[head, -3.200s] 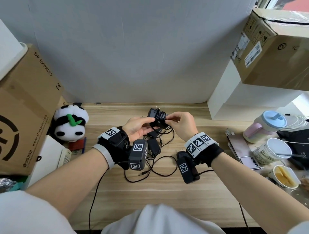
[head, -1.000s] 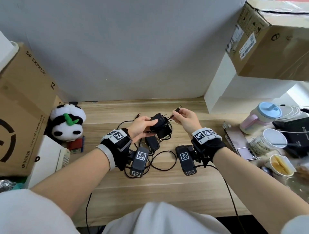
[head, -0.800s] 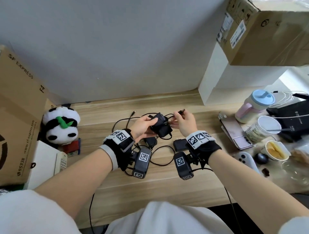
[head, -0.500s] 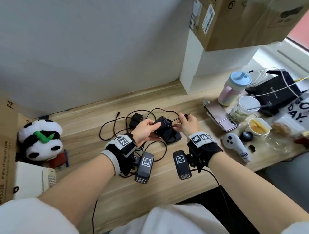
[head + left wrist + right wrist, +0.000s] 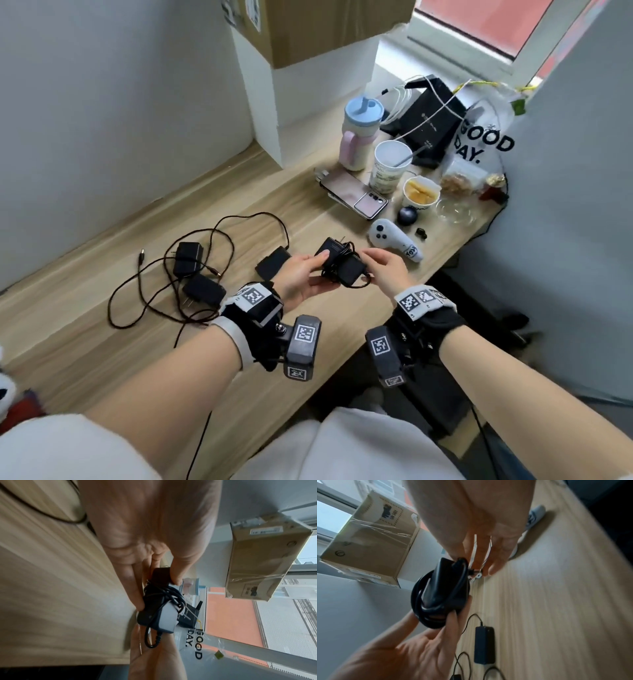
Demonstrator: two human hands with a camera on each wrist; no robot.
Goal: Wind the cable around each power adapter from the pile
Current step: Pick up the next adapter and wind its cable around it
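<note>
My left hand [image 5: 317,270] grips a black power adapter [image 5: 339,262] above the wooden table [image 5: 102,342], thumb on top and fingers beneath. Its black cable [image 5: 346,250] is wound in loops around the body. My right hand [image 5: 368,267] pinches the cable's end at the adapter's right side. The left wrist view shows the coiled adapter [image 5: 164,618] between the thumb and fingers [image 5: 135,596]. In the right wrist view the loops hang round the adapter [image 5: 443,588]. Three more adapters [image 5: 187,258] [image 5: 203,291] [image 5: 273,263] lie to the left among loose cables [image 5: 219,233].
To the right stand a phone [image 5: 354,198], a paper cup [image 5: 390,168], a blue-lidded bottle [image 5: 359,137], a food cup [image 5: 420,195], a white controller [image 5: 394,240] and a printed bag [image 5: 483,144]. A cardboard box [image 5: 325,27] sits on a white block behind.
The head view has swung to the right. Both hands have carried the adapter right, away from the pile. The cable's free plug, held up earlier, now lies against the coil.
</note>
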